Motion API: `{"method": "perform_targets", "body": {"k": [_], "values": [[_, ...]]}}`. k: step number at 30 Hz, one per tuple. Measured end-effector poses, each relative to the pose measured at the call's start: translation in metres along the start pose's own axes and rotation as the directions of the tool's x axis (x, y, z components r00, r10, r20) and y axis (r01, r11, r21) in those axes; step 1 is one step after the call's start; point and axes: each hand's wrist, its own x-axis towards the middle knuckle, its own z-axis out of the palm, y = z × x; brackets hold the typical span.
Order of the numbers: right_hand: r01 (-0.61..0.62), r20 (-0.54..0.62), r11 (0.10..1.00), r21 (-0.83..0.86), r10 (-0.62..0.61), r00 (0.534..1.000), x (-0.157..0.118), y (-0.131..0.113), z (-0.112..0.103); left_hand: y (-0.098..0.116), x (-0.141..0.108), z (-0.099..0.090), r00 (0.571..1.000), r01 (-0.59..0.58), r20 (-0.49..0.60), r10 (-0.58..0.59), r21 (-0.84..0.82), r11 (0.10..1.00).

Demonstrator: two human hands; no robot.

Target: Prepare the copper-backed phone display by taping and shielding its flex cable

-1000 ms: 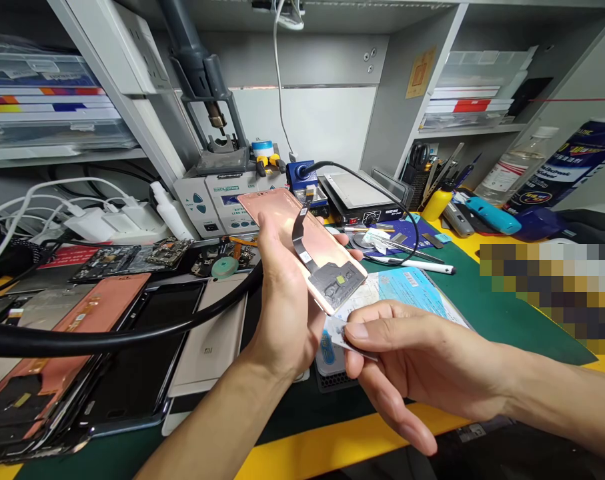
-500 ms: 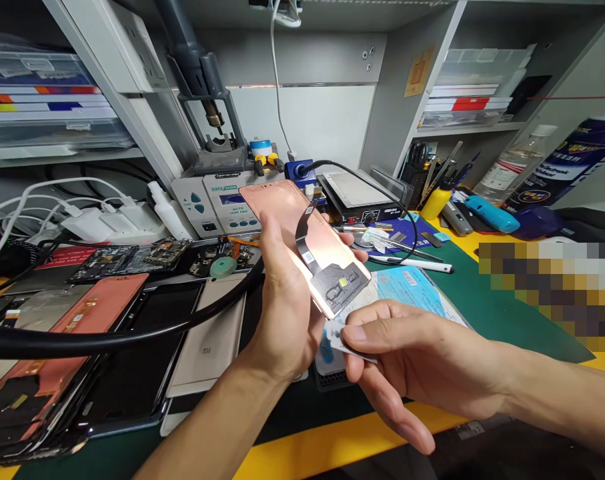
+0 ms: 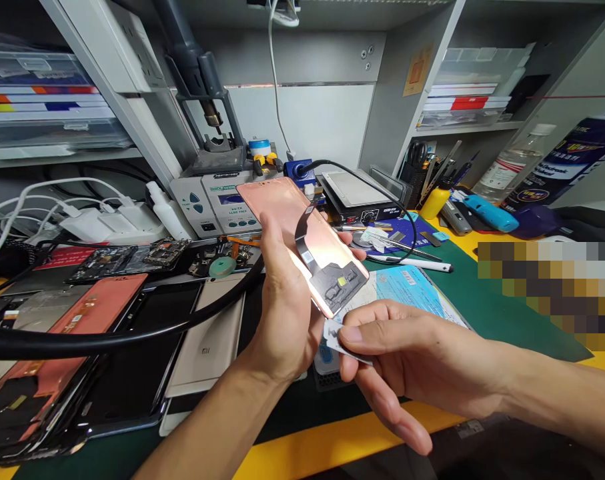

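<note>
Since a second ago, very little has moved: the right hand is a tiny bit over to the left, and the thin gray piece in it tips so more of its flat top shows. The copper phone panel shines brighter now, and its black strip bends more.

A green mat lies on a yellow bench. Gray shelves stand at the back, with a white machine below. A bottle and a dark blue can are on the right. A gold phone back lies on the left, under a thick black hose.

The panel is up over the mat in the left hand, whose fingers curl around it. The right thumb and finger pinch the gray piece just below the panel's near corner; its other fingers hang loose. I can't tell if piece and panel touch.
</note>
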Motion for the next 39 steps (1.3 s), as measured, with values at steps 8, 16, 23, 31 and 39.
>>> {"method": "perform_targets", "body": {"k": [8,16,23,31,39], "values": [[0.009,-0.003,1.000,-0.022,-0.009,1.000,0.000,0.000,0.001,0.001,-0.001,0.002,1.000,-0.008,-0.029,0.008,0.024,1.000],[0.004,0.015,1.000,-0.006,-0.003,1.000,0.000,0.001,-0.001,-0.001,-0.001,0.001,1.000,-0.022,-0.001,0.022,0.012,1.000],[-0.014,0.001,1.000,-0.026,0.014,1.000,0.000,0.000,0.001,0.001,-0.001,0.002,1.000,-0.022,-0.015,0.022,0.015,1.000],[0.013,-0.011,1.000,-0.007,-0.013,1.000,0.000,0.002,0.002,0.003,0.002,0.000,1.000,-0.009,0.024,0.010,-0.003,1.000],[0.223,-0.038,0.949,-0.225,-0.237,0.971,-0.009,0.007,0.006,0.024,0.009,-0.007,0.984,0.052,0.173,-0.039,-0.070,0.996]]}}
